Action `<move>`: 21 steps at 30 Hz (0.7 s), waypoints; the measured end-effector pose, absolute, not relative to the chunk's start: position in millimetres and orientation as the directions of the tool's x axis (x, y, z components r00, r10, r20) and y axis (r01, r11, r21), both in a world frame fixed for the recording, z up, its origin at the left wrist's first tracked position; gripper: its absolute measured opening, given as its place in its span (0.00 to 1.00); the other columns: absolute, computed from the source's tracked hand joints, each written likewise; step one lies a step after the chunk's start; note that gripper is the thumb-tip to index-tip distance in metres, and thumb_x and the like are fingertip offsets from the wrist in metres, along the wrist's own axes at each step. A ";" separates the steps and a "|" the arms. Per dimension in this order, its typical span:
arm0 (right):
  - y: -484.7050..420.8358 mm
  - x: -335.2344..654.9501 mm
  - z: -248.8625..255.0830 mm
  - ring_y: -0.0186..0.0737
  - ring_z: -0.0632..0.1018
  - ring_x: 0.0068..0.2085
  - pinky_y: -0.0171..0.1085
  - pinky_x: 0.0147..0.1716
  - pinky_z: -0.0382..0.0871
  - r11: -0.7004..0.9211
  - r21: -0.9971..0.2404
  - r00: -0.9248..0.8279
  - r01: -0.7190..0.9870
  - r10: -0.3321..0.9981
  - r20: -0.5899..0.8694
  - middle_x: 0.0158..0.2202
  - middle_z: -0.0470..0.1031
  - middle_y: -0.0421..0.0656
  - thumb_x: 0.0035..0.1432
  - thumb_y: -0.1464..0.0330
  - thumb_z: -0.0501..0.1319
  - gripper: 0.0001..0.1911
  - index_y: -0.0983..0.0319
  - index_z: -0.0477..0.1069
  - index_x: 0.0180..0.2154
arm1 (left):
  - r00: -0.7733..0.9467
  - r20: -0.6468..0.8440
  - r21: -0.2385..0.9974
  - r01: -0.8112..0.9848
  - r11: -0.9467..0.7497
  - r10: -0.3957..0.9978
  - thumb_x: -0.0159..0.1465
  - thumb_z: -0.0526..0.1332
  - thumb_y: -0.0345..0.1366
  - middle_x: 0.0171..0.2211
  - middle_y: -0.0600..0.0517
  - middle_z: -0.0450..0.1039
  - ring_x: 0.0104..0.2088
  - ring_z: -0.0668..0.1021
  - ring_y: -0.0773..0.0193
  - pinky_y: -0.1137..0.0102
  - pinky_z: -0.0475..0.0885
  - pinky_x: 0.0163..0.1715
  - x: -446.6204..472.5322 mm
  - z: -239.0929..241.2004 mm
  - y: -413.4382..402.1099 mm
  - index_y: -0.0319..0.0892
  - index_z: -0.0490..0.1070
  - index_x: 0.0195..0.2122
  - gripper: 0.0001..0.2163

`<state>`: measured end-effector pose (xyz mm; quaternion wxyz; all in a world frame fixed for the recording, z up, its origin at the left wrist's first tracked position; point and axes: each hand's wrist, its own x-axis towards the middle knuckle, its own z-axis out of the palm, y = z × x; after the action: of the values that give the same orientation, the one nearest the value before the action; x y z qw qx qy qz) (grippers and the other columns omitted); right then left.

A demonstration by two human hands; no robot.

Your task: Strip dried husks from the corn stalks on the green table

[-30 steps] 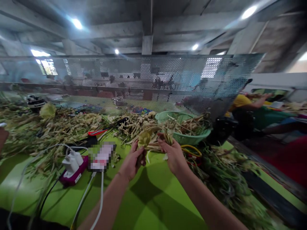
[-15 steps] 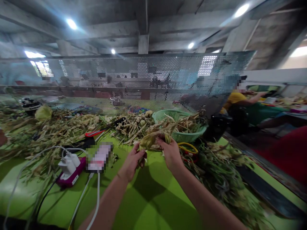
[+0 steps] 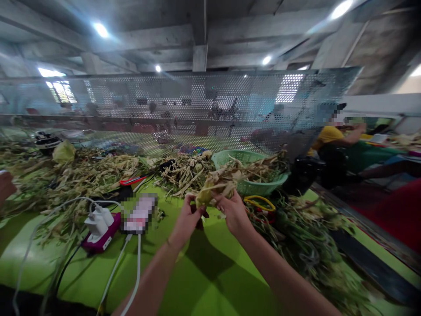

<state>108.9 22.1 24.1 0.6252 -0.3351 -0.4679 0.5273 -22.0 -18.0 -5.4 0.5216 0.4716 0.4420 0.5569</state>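
Between my hands is a dried, yellow-green leafy plant [image 3: 204, 195], its withered stems reaching back toward a green basket. My left hand [image 3: 186, 221] pinches its left end between thumb and fingers. On the right side, my right hand [image 3: 232, 210] closes around the stems, the fingers partly covered by leaves. Just beyond stands the light green perforated basket [image 3: 263, 188], heaped with dried plants [image 3: 253, 169]. A pile of dry stalks [image 3: 187, 173] lies to the left of the basket, on the bright green tabletop [image 3: 210, 272].
A phone [image 3: 140, 214] with white cables and a purple power strip [image 3: 101, 235] lie at left. A red cutter [image 3: 132, 180] rests near dried plants. Greener stems [image 3: 305, 245] cover the right side. A perforated metal screen [image 3: 184, 109] stands behind. Another person's hand [image 3: 5, 186] shows far left.
The held plant has shifted, and more crumpled leaf now shows above my right hand. My right fingers have moved slightly down along it. The view has turned slightly left.
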 end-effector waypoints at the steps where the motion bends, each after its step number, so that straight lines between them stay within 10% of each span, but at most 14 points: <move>1: 22.0 108.9 24.6 0.28 0.59 0.20 0.31 0.18 0.52 0.191 -0.914 -0.011 -0.359 0.978 0.209 0.22 0.66 0.33 0.40 0.67 0.70 0.16 0.60 0.68 0.32 | -0.010 0.067 0.981 -0.183 -0.067 0.998 0.57 0.63 0.44 0.24 0.59 0.70 0.15 0.65 0.75 0.78 0.59 0.15 -22.2 -4.7 -19.3 0.45 0.55 0.41 0.19; 9: 14.5 112.1 33.1 0.30 0.65 0.21 0.32 0.21 0.61 0.000 -0.887 -0.185 -0.462 0.978 0.096 0.21 0.70 0.36 0.34 0.69 0.69 0.09 0.61 0.72 0.23 | 0.094 -0.004 0.747 -0.662 0.065 0.996 0.58 0.63 0.45 0.29 0.57 0.68 0.25 0.72 0.71 0.78 0.63 0.21 -26.8 7.1 -29.1 0.47 0.60 0.44 0.17; 21: 7.9 111.4 36.9 0.36 0.73 0.28 0.35 0.31 0.67 -0.026 -0.914 -0.221 -0.405 0.973 0.070 0.25 0.74 0.39 0.36 0.70 0.69 0.08 0.60 0.74 0.24 | 0.186 -0.187 0.726 -0.635 0.263 0.965 0.50 0.68 0.42 0.24 0.55 0.67 0.21 0.69 0.72 0.76 0.62 0.20 -24.6 16.4 -32.2 0.40 0.68 0.35 0.16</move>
<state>111.4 7.9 36.9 0.5369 -0.3185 -0.4461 0.6414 -24.6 -32.2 16.4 0.7264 0.2555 0.3226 0.5505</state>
